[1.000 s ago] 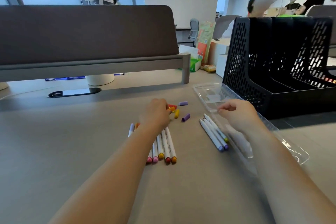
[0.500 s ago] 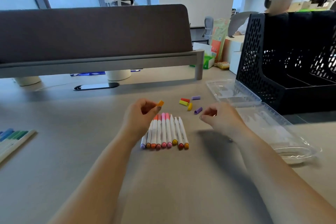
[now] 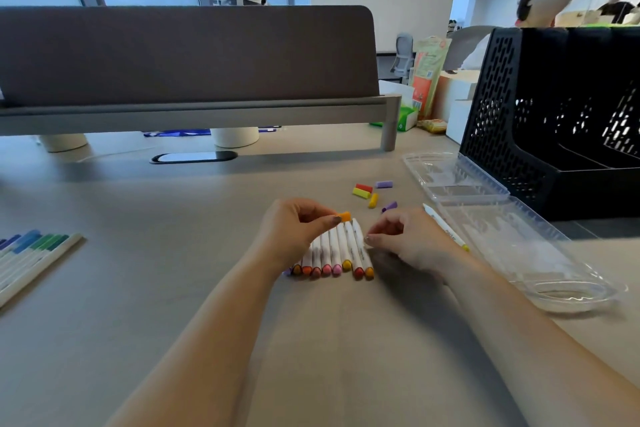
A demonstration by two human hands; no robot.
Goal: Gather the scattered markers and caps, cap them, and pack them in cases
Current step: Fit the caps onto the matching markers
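You worked at a beige surface (image 3: 173, 288) in an open office, with a grey divider panel (image 3: 187, 55) across its far side. Blue and green markers (image 3: 31, 253) lay far left. A black file rack (image 3: 519, 135) stood right, an open clear case (image 3: 519, 243) beside it. Your left hand (image 3: 294, 229) pinched an orange cap (image 3: 345, 217) above the row of markers (image 3: 341, 250), loose caps (image 3: 372, 192) just beyond. Your right hand (image 3: 412, 243) curled its fingers at the row's rightmost marker; whether they gripped it was unclear.
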